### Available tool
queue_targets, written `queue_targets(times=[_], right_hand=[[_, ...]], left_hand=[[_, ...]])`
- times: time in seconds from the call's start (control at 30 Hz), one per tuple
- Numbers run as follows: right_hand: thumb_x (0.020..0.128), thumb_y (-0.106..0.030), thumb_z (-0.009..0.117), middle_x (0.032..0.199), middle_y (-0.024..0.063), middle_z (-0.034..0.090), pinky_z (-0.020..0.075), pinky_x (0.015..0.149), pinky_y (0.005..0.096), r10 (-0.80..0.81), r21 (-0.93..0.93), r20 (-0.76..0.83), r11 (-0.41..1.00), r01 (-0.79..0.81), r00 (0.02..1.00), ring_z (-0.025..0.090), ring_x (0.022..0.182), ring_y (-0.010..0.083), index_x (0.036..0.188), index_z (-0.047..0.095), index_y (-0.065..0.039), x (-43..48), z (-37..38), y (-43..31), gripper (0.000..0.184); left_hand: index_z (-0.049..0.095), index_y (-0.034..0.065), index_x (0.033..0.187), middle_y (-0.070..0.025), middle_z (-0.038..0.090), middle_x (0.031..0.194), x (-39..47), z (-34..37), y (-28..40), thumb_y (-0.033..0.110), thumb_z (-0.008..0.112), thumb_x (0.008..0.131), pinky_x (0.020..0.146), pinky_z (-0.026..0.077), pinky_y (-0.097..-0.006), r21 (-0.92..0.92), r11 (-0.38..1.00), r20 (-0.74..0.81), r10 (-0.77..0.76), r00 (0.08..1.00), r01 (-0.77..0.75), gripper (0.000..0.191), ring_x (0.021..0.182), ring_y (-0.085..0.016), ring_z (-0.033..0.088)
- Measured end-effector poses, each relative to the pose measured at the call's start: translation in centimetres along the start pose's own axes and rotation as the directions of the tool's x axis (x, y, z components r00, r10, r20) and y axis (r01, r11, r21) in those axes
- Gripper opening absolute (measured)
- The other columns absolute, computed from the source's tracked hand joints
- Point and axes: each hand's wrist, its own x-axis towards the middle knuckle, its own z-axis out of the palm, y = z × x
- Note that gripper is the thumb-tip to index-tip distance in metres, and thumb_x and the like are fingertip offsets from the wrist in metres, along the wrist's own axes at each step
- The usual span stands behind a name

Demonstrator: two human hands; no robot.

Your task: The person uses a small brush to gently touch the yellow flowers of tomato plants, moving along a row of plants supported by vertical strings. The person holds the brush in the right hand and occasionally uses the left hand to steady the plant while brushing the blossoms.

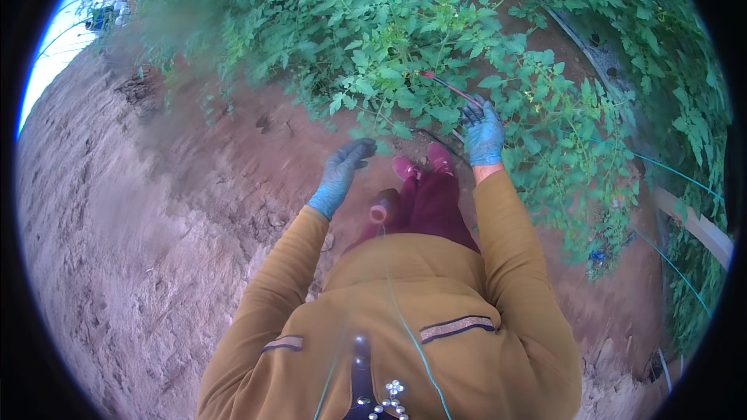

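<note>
My right hand (483, 133), in a blue glove with dark-stained fingers, grips a thin brush (454, 90) with a reddish tip. That tip lies among the leaves of a tomato plant (402, 41), close to small yellow flowers (407, 74); whether it touches one I cannot tell. My left hand (343, 172), gloved the same way, hovers in front of the lower leaves with its fingers stretched out and nothing seen in them. Between my arms a small jar with a pinkish rim (378, 214) hangs on a green string (402, 315) in front of my legs.
Green support strings (671, 166) run among the plants. A dark hose (443, 143) lies near my shoes (440, 157). More tomato plants (648, 17) grow along plastic sheeting (601, 49) at the right. Bare, uneven soil (146, 233) spreads to the left.
</note>
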Motion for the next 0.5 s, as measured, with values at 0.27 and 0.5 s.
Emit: queue_targets(times=[0.27,0.5], right_hand=[[0.095,-0.033,0.055,0.091,0.0083,0.065,0.05,0.075,0.0321,0.049,0.125,-0.051,0.991,-0.042,0.998,0.061,0.085,0.0195,0.115,0.058,-0.003,-1.8,-4.4,-2.6,0.036],[0.094,-0.035,0.056,0.089,0.0066,0.064,0.0513,0.071,0.0312,0.055,0.107,-0.14,0.993,-0.04,0.989,0.062,0.082,0.0185,0.108,0.06,-0.006,-1.3,-5.2,-3.0,0.033]], left_hand=[[0.051,0.0023,0.129,-0.0082,0.059,0.124,12.6,9.2,-3.5,0.027,0.057,0.092,0.089,0.045,-0.031,-0.224,0.964,0.083,-0.128,0.988,0.144,0.045,0.115,-0.019,0.055],[0.029,-0.001,0.144,-0.0164,0.032,0.148,19.1,10.8,-5.6,0.02,0.044,0.096,0.11,0.031,-0.036,-0.511,0.829,0.054,-0.234,0.971,0.228,0.054,0.136,-0.026,0.033]])
